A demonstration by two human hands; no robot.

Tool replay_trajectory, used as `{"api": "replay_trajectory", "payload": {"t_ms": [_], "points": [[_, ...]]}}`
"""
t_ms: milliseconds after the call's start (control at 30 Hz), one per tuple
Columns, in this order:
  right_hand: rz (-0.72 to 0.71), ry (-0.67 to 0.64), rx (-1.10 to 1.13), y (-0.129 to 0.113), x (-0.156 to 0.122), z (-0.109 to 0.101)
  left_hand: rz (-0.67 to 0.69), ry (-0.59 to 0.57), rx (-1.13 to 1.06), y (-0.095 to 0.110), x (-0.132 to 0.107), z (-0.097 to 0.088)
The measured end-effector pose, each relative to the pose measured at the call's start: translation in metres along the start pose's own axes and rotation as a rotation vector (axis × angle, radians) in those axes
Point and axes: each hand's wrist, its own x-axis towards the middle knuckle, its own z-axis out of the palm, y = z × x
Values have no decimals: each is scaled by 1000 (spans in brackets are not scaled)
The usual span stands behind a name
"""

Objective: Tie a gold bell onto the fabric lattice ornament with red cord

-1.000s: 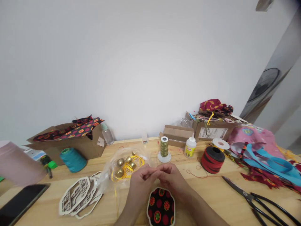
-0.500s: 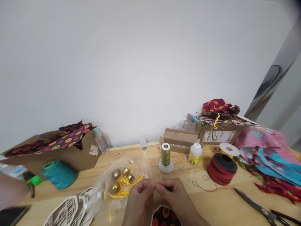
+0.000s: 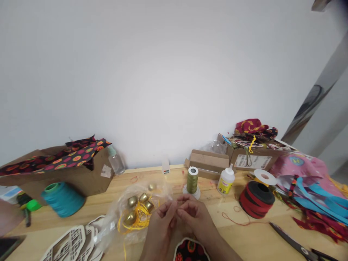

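My left hand [image 3: 160, 226] and my right hand [image 3: 194, 215] meet over the wooden table [image 3: 244, 239], fingertips pinched together on something too small to make out. Just below them lies a fabric-covered patch with red and orange circles [image 3: 190, 252]. To the left of my left hand sits a clear plastic bag [image 3: 136, 210] holding gold bells and yellow cord. A spool of olive-green thread [image 3: 192, 180] stands just behind my hands.
A teal thread cone [image 3: 62, 199] and a cardboard box of patterned fabric [image 3: 59, 170] are at the left. White cut-out shapes [image 3: 70, 244] lie front left. A glue bottle [image 3: 226, 179], a red-and-black ribbon roll [image 3: 257, 194], scissors [image 3: 296, 246] and fabric piles are at the right.
The view has tilted up and shifted, so the table sits lower in the picture. My hands stay pinched together at the same spot above the patch.
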Motion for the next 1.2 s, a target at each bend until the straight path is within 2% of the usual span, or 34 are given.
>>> {"api": "replay_trajectory", "payload": {"t_ms": [167, 333, 533, 633, 700, 767, 867, 933, 1000, 1100, 1200], "points": [[15, 81, -8, 4, 6, -5, -30, 31, -119, 10, -1, 4], [30, 135, 62, 1, 7, -10, -48, 45, -145, 15, -1, -3], [63, 126, 120, -7, 3, -10, 168, 172, -128, 37, 10, -22], [41, 99, 169, -9, 0, -7, 294, 218, -106, 49, 1, -21], [25, 77, 186, -8, -2, -5, 308, 242, -83, 51, -8, -14], [14, 70, 202, -6, -3, -5, 215, 204, -116, 45, -16, -6], [16, 64, 219, -1, -5, -4, -8, 30, -196, 30, -24, 3], [33, 36, 226, 1, -7, -3, -95, -30, -183, 20, -27, 7], [66, -14, 234, 1, -9, -1, -122, -79, -153, 12, -30, 10], [103, -69, 216, 0, -12, 2, -88, -154, -110, 6, -31, 10], [90, -67, 169, 1, -14, 3, 2, -63, -37, 4, -28, 6]]}}
